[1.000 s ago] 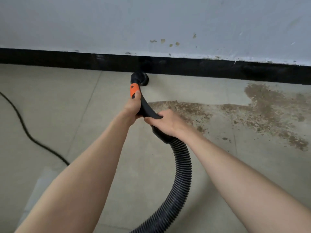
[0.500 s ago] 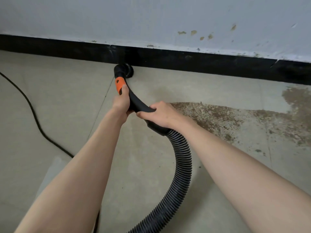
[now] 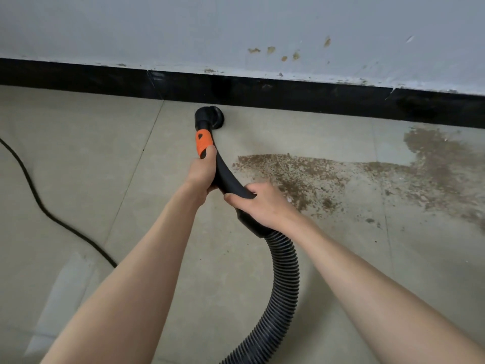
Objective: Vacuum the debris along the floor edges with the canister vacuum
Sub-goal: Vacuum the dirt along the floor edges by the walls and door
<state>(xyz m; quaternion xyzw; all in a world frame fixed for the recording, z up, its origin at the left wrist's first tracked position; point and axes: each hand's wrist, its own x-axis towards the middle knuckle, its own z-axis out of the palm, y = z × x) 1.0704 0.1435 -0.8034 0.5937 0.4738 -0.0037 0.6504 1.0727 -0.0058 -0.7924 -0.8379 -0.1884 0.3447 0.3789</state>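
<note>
Both hands grip the curved black nozzle tube (image 3: 225,177): left hand (image 3: 202,170) nearer the orange collar (image 3: 203,142), right hand (image 3: 262,206) at the hose (image 3: 284,285) end. Brush head (image 3: 210,116) near the black baseboard (image 3: 315,97); brown debris (image 3: 301,174) right of it.

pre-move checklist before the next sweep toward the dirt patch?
1. Left hand grips the handle just below the orange collar: ok.
2. Right hand grips the handle's lower end, above the ribbed hose: ok.
3. Brush nozzle down at the floor, close to the black baseboard: ok; actual contact cannot tell.
4. Debris patch to the right of the nozzle is not picked up: not ok.
5. Power cord lies to the left, away from the sweep path: ok.
6. Suction running: cannot tell.
</note>
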